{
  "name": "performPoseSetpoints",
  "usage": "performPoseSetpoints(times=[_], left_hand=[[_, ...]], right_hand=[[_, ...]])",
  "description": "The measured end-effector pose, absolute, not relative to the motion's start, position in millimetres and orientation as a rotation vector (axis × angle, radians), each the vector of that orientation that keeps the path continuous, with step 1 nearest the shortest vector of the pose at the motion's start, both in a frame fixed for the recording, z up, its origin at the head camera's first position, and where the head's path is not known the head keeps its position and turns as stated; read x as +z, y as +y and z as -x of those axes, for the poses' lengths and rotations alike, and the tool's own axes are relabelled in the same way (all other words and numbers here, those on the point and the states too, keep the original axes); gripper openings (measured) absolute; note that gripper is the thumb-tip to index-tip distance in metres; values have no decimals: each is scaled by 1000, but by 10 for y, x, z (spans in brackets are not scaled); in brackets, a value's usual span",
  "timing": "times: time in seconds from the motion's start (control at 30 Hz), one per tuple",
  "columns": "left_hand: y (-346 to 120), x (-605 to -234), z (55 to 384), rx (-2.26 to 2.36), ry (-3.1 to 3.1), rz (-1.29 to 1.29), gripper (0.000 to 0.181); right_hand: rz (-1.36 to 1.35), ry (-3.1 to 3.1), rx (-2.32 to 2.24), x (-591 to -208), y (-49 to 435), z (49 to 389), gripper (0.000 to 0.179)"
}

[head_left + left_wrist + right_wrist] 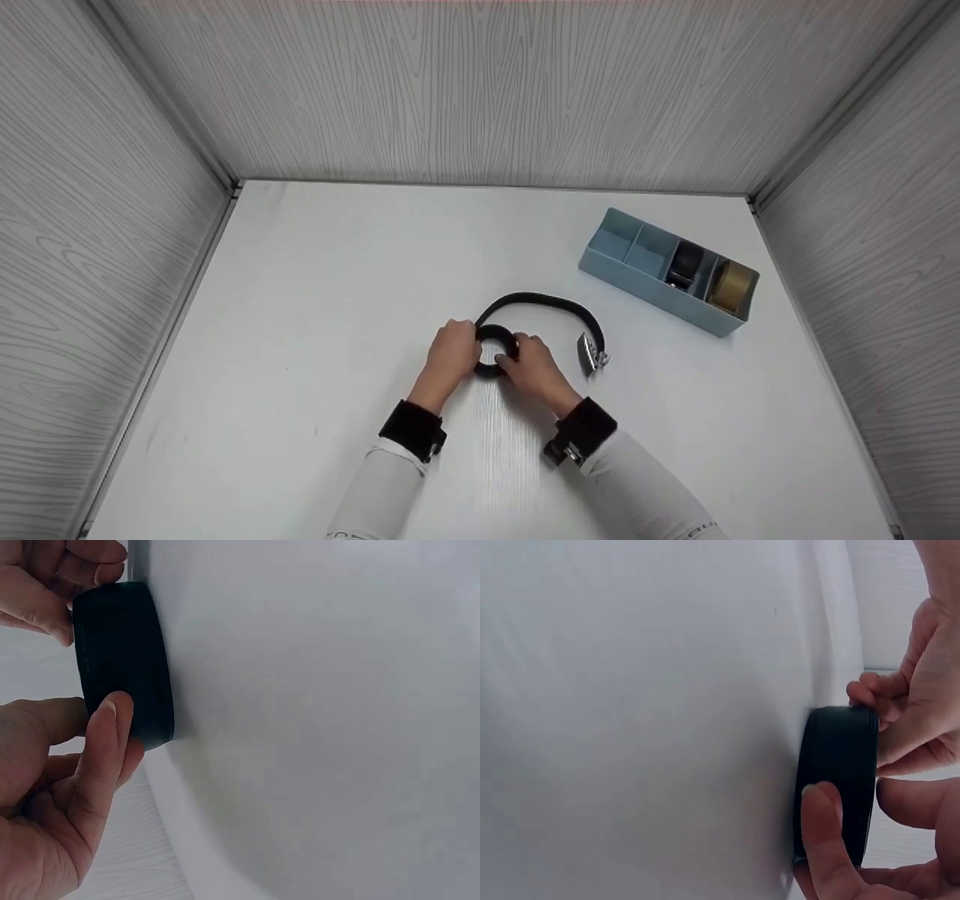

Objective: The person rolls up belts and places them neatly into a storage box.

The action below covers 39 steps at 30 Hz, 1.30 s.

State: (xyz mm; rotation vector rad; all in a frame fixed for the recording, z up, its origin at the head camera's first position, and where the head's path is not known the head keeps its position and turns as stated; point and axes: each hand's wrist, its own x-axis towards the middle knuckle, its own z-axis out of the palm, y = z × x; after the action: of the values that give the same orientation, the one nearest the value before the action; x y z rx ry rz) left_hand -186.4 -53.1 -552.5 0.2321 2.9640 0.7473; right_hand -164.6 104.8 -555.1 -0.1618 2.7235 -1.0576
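A black belt (536,298) lies on the white table with one end wound into an upright-edged coil (495,330). Its loose length arcs away and to the right, ending in a silver buckle (587,355). On the coil's left side my left hand (454,351) grips the band, fingers on the outside. My right hand (537,367) pinches the coil's right side, its thumb at the inner edge. Seen from the left wrist, the wound belt (124,652) stands on its edge at the tabletop. The right wrist view shows fingers (823,821) pressed against its outer face.
A blue divided box (660,300) stands at an angle at the back right. One compartment holds a rolled black belt (686,260), and the end one a tan roll (731,286). Grey wood-grain walls (450,90) enclose the table on the back and both sides.
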Motion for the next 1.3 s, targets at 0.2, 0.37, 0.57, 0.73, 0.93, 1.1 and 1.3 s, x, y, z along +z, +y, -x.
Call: performPoseSetpoints(times=[0.2, 0.37, 0.57, 0.73, 0.93, 1.1, 1.3], left_hand=[[-539, -5497, 1864, 644, 2978, -278, 9], [-570, -5470, 1885, 666, 2966, -239, 18], [-578, -5484, 1901, 681, 2937, -238, 12], [-562, -5503, 1897, 763, 2916, -198, 7], [-540, -5533, 1882, 796, 2933, -175, 10], [-545, -5525, 1889, 749, 2965, -169, 14], [-522, -5508, 1920, 728, 2938, -111, 9]], right_hand=[[195, 2794, -1042, -5544, 1023, 1638, 29], [273, 2785, -1014, -5534, 1028, 1684, 23], [332, 2740, -1011, -5547, 1071, 1757, 34], [209, 2690, -1063, -5545, 1086, 1745, 36], [156, 2712, -1057, -5555, 1055, 1708, 35], [217, 2750, -1017, -5544, 1040, 1731, 37], [319, 2713, -991, -5530, 1105, 1758, 42]])
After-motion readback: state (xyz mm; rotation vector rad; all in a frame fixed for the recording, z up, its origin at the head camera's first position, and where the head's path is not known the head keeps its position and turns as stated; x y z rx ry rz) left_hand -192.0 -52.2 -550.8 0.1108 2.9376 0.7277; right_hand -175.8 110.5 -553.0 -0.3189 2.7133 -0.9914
